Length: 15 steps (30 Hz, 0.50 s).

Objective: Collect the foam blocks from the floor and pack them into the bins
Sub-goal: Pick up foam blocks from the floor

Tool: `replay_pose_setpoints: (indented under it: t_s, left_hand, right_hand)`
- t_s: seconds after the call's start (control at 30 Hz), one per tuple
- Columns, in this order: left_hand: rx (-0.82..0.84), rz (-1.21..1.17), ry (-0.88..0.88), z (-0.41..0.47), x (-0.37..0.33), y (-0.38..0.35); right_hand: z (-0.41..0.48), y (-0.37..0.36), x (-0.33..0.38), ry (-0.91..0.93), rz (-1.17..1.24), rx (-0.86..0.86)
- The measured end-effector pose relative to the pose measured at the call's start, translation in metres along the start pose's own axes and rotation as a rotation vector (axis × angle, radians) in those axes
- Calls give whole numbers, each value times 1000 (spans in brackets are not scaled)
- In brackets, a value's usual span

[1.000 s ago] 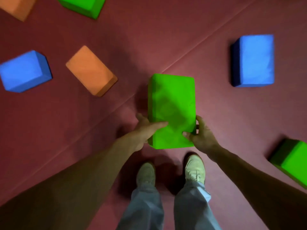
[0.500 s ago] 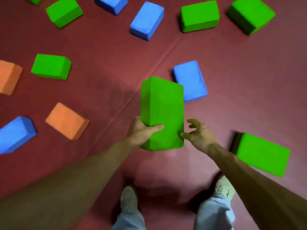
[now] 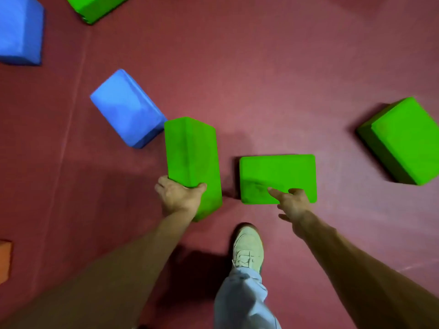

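Green held block (image 3: 192,160) sits in your left hand (image 3: 177,198), fingers curled round its near end, while your right hand (image 3: 293,206) hovers loose-fingered over the floor block (image 3: 278,173) beside it: mid-collection, so next likely calls for gripping that.

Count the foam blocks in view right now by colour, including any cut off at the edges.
Green blocks: 4, counting the held green block in the left hand
Blue blocks: 2
Orange block: 1
Total: 7
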<state>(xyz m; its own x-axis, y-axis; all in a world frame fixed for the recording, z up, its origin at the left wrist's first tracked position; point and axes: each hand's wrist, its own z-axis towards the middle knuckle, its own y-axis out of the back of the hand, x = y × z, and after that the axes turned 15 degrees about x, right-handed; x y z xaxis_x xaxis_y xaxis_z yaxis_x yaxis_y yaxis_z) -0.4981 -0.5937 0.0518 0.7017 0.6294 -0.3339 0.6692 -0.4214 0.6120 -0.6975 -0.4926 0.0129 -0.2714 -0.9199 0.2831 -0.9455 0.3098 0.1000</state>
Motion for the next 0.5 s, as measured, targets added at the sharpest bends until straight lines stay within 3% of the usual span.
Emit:
replay_pose_setpoints:
  t_s: [0.13,0.27,0.5]
  left_hand:
    - [-47,-6,-90,24,11,-38]
    - [-49,37,-143,52,21,-59]
    - [-78,-6,-92,80,33,-70]
  right_hand:
    - [46,-1,-25,-189,185,105]
    - [91,-18,-39,-244,459,146]
    - [134,-48,-68,-87,1022,84]
